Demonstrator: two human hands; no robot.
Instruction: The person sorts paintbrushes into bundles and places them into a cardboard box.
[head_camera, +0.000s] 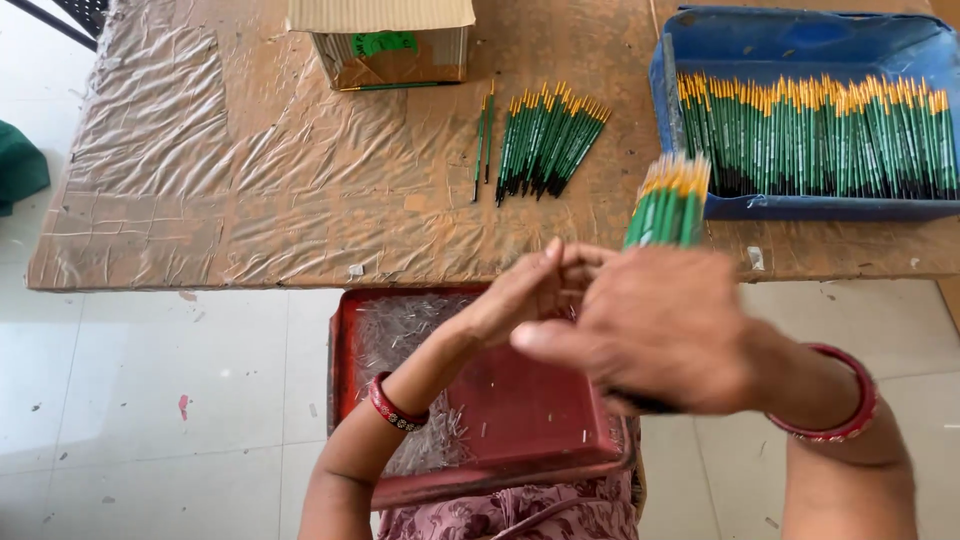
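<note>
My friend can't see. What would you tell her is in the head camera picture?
Two hands, the right hand and left hand, hold a bundle of green sticks with yellow tips over a red tray. Beyond them, a low table covered in crinkled plastic holds a small pile of the same sticks, a blue tray full of them, and a cardboard box.

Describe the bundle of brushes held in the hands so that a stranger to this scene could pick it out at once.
Start at the blue tray full of green brushes at the table's right end. Just off its lower left corner, a bundle of brushes rises from the right hand, with the left hand against it. Unlike the tray's rows and the loose pile, it stands upright, off the table.
</note>
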